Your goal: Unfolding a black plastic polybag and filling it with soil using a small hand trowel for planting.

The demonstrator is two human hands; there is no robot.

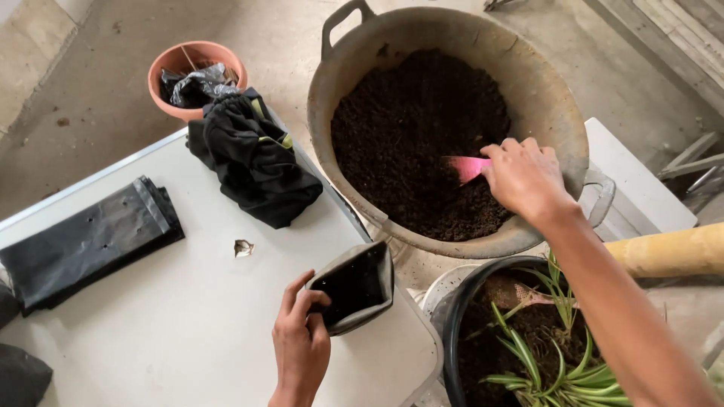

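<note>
A small black grow bag (pixel 353 286) is held open at the edge of the white worktop (pixel 188 324) by the left hand (pixel 300 341), whose fingers are closed on its rim. A pink scoop (pixel 463 167) is gripped by the right hand (pixel 526 178) and is pushed into the dark soil (pixel 411 128) inside the large grey tub (pixel 543 90). Folded black bags (pixel 87 241) and a crumpled black cloth (pixel 253 158) lie on the worktop. A green potted plant (pixel 558 369) stands beside the tub.

A soil-filled tub (pixel 528 83) is sitting right of the surface (pixel 166 316); a planting bag (pixel 354 286) is resting at the surface's right edge, a potted plant (pixel 543 354) lying below the tub.
</note>
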